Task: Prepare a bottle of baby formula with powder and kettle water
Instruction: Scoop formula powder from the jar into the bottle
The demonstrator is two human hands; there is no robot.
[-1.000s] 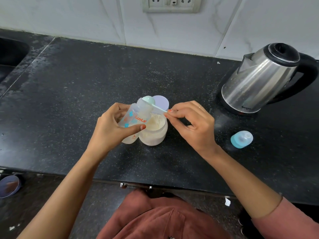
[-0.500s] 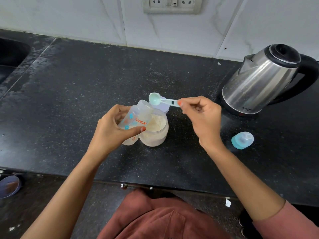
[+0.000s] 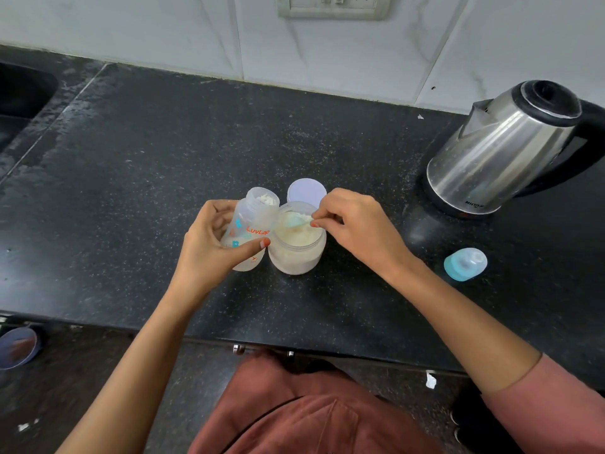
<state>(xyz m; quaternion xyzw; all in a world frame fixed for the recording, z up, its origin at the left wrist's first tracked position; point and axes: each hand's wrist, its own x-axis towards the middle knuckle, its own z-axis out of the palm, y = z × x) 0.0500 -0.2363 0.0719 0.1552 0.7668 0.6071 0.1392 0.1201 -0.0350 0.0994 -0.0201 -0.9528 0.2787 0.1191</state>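
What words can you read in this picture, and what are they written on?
"LuvLap": orange letters on the side of the baby bottle, which the left hand holds.
"MILTO...": small print low on the kettle; the end is too blurred to read for sure.
Blue marks lower on the baby bottle: too blurred to read.
No words show on the powder jar or the blue cap.
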